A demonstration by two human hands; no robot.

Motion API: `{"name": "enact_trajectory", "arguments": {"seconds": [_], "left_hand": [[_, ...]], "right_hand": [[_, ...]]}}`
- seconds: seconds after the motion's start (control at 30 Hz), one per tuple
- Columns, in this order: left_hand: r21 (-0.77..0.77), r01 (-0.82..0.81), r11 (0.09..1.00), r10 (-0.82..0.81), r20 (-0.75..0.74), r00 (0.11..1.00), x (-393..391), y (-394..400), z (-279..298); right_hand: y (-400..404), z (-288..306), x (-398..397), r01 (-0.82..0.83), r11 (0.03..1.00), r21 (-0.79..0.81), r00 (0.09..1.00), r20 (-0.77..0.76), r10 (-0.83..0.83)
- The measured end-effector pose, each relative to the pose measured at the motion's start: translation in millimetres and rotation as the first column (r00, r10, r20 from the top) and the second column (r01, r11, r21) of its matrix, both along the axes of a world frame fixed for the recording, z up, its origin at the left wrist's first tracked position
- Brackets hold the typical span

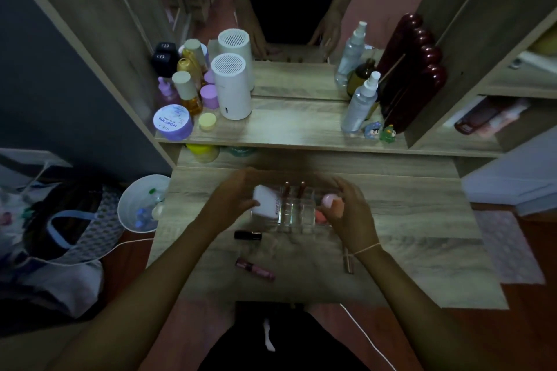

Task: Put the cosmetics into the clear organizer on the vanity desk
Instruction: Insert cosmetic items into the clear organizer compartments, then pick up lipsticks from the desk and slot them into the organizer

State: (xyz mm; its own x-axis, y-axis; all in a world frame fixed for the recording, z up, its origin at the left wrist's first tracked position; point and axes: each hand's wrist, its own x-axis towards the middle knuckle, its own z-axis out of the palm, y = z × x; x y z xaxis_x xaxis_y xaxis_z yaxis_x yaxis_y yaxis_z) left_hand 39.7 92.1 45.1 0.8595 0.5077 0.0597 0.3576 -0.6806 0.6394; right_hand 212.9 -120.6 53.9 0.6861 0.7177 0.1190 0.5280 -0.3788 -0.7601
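Your left hand (233,196) is wrapped round the left end of the clear organizer (294,209) beside the white compact (266,202) in it; your right hand (346,208) pinches a pink sponge (330,201) over its right end. Two lipsticks (294,187) stand in the back slots. Loose on the table (407,220) nearer you: a black tube (247,235) and pink tube (254,268) (both lying crosswise, closer to your left hand).

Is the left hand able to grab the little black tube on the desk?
Probably yes. The black tube lies bare on the desk, just nearer the person than the left hand, with nothing between. But that hand looks busy with a white compact at the clear organizer.
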Motion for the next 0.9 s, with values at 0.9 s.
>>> {"name": "enact_trajectory", "arguments": {"seconds": [0.9], "left_hand": [[-0.081, 0.13, 0.988, -0.143, -0.201, 0.969, -78.4, -76.7, -50.8]], "right_hand": [[-37.3, -54.5, -108.2, 0.262, 0.873, -0.41, 0.962, 0.183, -0.203]]}}
